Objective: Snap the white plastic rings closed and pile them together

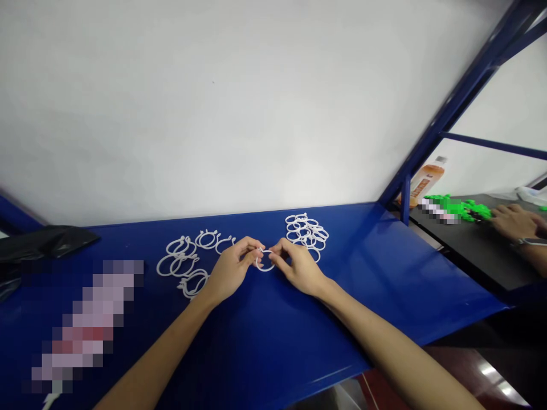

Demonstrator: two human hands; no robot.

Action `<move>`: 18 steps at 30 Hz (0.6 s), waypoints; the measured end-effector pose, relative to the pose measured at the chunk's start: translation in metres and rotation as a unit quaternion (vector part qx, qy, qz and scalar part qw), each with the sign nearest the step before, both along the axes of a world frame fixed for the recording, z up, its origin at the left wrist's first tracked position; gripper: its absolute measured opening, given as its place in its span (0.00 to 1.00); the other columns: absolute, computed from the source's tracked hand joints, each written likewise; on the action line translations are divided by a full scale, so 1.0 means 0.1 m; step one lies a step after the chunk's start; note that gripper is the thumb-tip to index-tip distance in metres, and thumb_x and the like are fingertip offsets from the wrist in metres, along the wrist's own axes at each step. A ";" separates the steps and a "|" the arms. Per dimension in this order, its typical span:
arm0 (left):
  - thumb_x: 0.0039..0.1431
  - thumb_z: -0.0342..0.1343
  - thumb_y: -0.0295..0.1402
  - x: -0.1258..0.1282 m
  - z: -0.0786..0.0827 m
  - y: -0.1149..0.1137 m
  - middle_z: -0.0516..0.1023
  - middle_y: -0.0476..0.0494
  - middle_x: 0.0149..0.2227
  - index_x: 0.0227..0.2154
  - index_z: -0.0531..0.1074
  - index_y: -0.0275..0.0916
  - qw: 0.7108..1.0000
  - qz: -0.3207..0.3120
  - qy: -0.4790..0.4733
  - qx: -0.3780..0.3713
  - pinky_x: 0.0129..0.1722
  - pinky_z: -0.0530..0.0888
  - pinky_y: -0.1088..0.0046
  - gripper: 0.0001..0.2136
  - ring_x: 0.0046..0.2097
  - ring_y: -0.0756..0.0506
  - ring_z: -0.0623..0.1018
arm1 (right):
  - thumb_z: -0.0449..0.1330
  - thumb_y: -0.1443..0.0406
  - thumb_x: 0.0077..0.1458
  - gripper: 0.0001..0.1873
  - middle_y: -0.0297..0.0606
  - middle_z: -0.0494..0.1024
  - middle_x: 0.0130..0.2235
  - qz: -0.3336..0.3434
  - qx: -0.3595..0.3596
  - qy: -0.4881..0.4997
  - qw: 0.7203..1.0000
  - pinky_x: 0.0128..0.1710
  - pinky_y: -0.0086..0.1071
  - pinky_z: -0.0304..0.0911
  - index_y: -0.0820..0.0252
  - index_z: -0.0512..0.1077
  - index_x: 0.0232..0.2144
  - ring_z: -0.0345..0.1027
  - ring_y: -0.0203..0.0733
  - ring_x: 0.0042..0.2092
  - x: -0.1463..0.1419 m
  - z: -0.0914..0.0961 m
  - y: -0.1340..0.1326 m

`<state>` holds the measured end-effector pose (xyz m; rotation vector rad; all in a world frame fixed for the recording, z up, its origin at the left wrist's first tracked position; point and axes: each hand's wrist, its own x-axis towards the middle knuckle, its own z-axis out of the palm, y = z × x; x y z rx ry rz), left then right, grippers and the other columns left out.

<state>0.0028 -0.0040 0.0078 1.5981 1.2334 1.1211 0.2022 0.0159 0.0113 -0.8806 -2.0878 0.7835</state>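
A thin white plastic ring (265, 270) is held between my two hands, above the middle of the blue table. My left hand (233, 265) pinches its left side, near the top, with thumb and fingers. On the opposite side, my right hand (297, 265) grips the rim the same way. Left of my left hand lies a loose group of white rings (177, 265) with small open clasp ends. Behind my right hand is a tighter pile of white rings (305, 232). My fingertips hide part of the held ring's upper edge.
The blue table (273, 341) meets a pale wall behind. A black plastic bag (51, 242) and a blurred-out item (85, 324) lie at left. Beyond a blue metal frame (405, 199), another person's hand (515, 222) is near green pieces (465, 209) and a bottle (425, 182).
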 end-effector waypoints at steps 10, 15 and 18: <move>0.60 0.58 0.45 -0.02 0.00 -0.03 0.78 0.48 0.33 0.36 0.73 0.40 1.000 -0.020 0.006 -0.007 0.39 0.72 0.69 0.13 0.36 0.47 0.77 | 0.53 0.64 0.66 0.07 0.31 0.74 0.30 0.040 0.017 -0.018 0.999 0.33 0.28 0.60 0.57 0.67 0.34 0.67 0.35 0.30 0.03 0.03 -0.03; 0.61 0.56 0.44 0.00 0.00 -0.03 0.78 0.48 0.32 0.34 0.74 0.40 0.999 -0.003 0.039 0.008 0.37 0.72 0.69 0.12 0.35 0.47 0.77 | 0.53 0.66 0.66 0.07 0.31 0.74 0.30 0.027 0.011 -0.045 0.999 0.31 0.28 0.59 0.57 0.66 0.33 0.65 0.35 0.29 0.02 0.03 -0.02; 0.62 0.54 0.43 0.01 0.00 -0.04 0.77 0.49 0.30 0.33 0.74 0.40 0.998 -0.001 0.053 0.015 0.36 0.72 0.70 0.12 0.34 0.47 0.77 | 0.52 0.66 0.66 0.07 0.32 0.73 0.30 0.025 0.019 -0.060 0.998 0.30 0.28 0.59 0.57 0.66 0.34 0.64 0.35 0.29 0.01 0.02 -0.02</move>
